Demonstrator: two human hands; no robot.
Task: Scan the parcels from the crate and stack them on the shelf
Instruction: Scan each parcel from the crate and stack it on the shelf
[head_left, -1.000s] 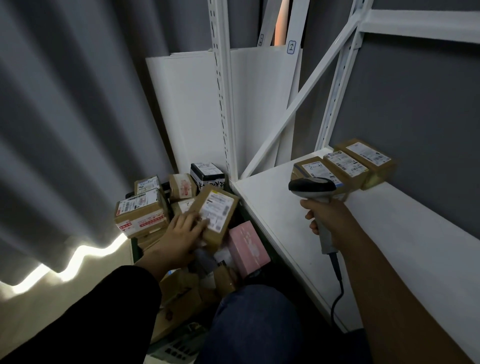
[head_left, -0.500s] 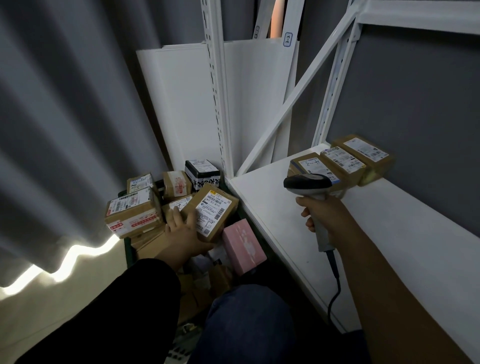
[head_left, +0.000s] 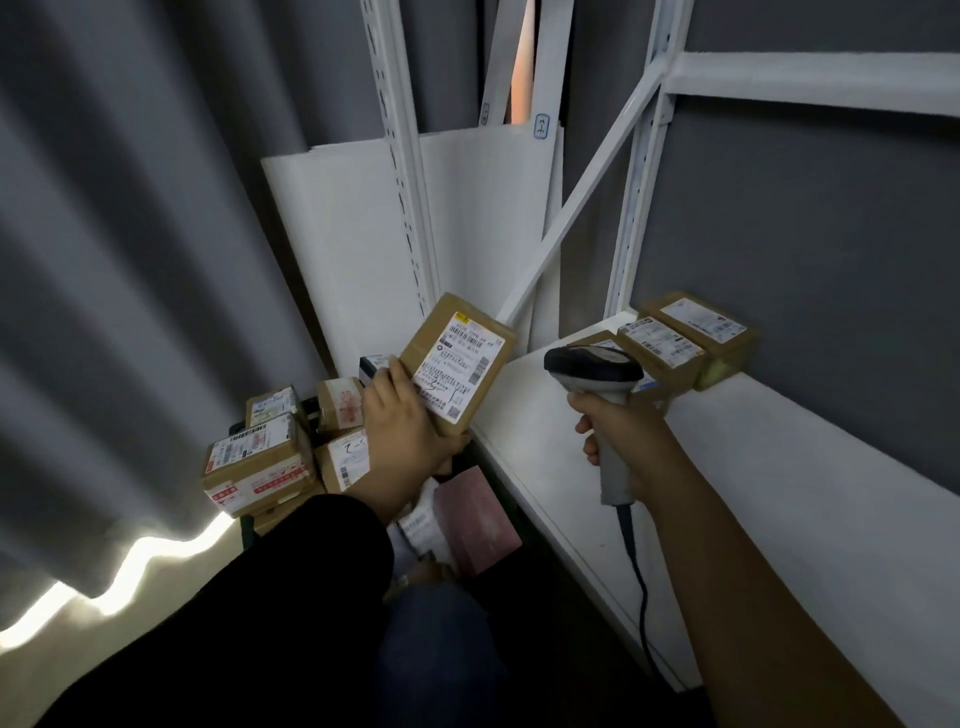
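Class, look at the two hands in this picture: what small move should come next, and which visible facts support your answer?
Probably aim the scanner in the right hand at the label of the parcel that the left hand holds raised and label-up. The scanner head sits beside it, not yet pointed at it.

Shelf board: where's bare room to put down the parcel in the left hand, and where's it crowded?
The shelf board is bare from the row of three parcels at its far end forward to the near edge, between the grey back wall and the front lip. The right hand with the scanner hovers over the front part. The far corner is crowded. The left hand holds the parcel.
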